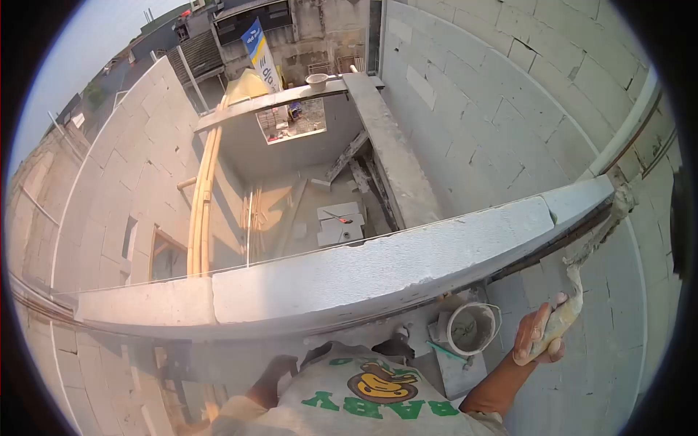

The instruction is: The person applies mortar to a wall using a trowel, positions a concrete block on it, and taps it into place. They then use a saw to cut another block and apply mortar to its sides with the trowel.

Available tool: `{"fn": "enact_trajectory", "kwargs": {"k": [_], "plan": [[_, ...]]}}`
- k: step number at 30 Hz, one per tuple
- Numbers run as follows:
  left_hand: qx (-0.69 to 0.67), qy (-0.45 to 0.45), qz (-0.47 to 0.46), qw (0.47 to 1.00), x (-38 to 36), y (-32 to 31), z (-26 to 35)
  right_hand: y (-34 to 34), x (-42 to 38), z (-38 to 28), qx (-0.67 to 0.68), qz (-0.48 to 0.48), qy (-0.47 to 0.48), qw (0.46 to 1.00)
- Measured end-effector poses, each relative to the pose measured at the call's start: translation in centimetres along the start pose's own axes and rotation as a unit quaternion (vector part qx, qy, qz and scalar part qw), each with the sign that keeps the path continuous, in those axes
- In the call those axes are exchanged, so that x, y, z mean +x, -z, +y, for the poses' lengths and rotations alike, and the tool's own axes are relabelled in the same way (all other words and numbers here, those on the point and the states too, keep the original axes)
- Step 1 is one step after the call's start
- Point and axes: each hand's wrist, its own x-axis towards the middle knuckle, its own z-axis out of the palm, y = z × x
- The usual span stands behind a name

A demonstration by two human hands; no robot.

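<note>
My right hand is closed around the pale, mortar-smeared handle of a trowel. The trowel's narrow, mortar-coated front end points up toward the right end of a course of light blocks. Wet grey mortar clings to the corner where that course meets the side wall. My left hand hangs low in shadow beside my shirt, below the block course; its fingers cannot be made out. A bucket with grey mix inside stands below, left of my right hand.
A taut string runs along the block course. Tall block walls rise at both sides. Beyond are a concrete beam, bamboo poles, a window opening, and a small bucket on the far wall. Loose blocks lie below.
</note>
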Motion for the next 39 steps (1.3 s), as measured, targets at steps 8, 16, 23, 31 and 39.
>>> {"fn": "enact_trajectory", "kwargs": {"k": [8,16,23,31,39], "plan": [[-0.225,-0.034,0.304,0.925,-3.7,-1.7,-8.5,-11.2,8.3,12.6,0.144,-0.072,-0.219,0.963],[-0.072,0.147,0.367,0.916,-8.8,-13.8,-10.8,-23.2,8.2,21.6,0.249,-0.034,-0.471,0.846],[0.072,0.208,0.276,0.936,-14.7,-16.9,-10.9,-31.4,5.1,29.7,0.245,-0.233,-0.618,0.710],[-0.142,0.226,0.459,0.847,-16.0,-15.5,-11.9,-34.9,-1.6,40.6,0.410,-0.239,-0.716,0.512],[-0.400,0.299,0.599,0.626,-18.0,-20.9,-16.0,-34.0,-4.3,44.2,0.420,-0.236,-0.694,0.535]]}}
